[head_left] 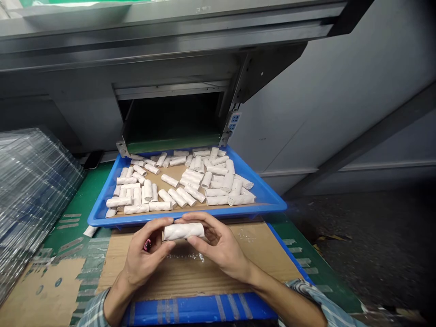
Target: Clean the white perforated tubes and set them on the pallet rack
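White wrinkled roll (184,231), pinched between left hand (145,256) and right hand (218,247), over brown cardboard (190,274)

A grey sheet-metal machine housing (102,59) fills the top; pale grey wall panels (327,100) rise at right above a dark concrete floor (368,240).

Stack of clear plastic sheets (34,200) on green tabletop (98,181), left; grey metal machine (170,50) ahead, dark open slot (170,118), blue power outlets (233,121) beside; cardboard sheet (204,272) nearer.
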The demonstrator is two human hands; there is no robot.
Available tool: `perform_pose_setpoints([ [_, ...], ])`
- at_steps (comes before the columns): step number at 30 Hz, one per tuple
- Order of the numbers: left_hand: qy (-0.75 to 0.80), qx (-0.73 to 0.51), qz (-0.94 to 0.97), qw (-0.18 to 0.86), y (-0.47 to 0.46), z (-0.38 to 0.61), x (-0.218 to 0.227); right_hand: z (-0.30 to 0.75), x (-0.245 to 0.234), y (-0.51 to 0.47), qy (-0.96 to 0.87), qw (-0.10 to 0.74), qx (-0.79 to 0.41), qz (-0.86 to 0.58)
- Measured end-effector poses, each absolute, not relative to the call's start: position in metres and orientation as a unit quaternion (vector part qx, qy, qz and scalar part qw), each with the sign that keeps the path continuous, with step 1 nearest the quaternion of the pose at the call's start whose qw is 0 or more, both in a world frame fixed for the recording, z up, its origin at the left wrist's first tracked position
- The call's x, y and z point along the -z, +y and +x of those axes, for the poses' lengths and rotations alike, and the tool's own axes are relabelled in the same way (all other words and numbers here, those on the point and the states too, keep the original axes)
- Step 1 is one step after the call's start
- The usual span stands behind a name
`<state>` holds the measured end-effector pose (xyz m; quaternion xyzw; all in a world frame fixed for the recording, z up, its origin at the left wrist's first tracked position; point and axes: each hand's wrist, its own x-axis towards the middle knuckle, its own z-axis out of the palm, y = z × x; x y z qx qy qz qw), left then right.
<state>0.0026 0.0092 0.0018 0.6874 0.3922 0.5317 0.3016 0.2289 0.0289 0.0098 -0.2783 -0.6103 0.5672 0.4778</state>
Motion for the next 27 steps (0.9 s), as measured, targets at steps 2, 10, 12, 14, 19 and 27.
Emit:
perform_pose_setpoints([
  [2,0.393,-0.526,0.666,0.355,0.01,0.003,0.001,0.228,-0.009,0.029,-0.622,0.489,-0.549,-0.271],
  [10,0.401,-0.525,0.64,0.393,0.008,0.004,0.007,0.228,-0.008,0.028,-0.67,0.5,-0.482,-0.263],
  [12,0.403,-0.525,0.648,0.376,0.007,0.005,0.006,0.228,-0.007,0.029,-0.686,0.494,-0.463,-0.267],
  [14,0.408,-0.521,0.668,0.342,0.007,0.006,0.006,0.229,-0.007,0.03,-0.71,0.49,-0.425,-0.275],
  [19,0.415,-0.475,0.745,0.216,0.004,0.014,0.003,0.231,-0.006,0.033,-0.804,0.479,-0.233,-0.265],
  [27,0.47,-0.392,0.755,0.236,-0.026,-0.005,-0.037,0.23,-0.012,0.026,-0.765,0.499,-0.319,-0.25],
])
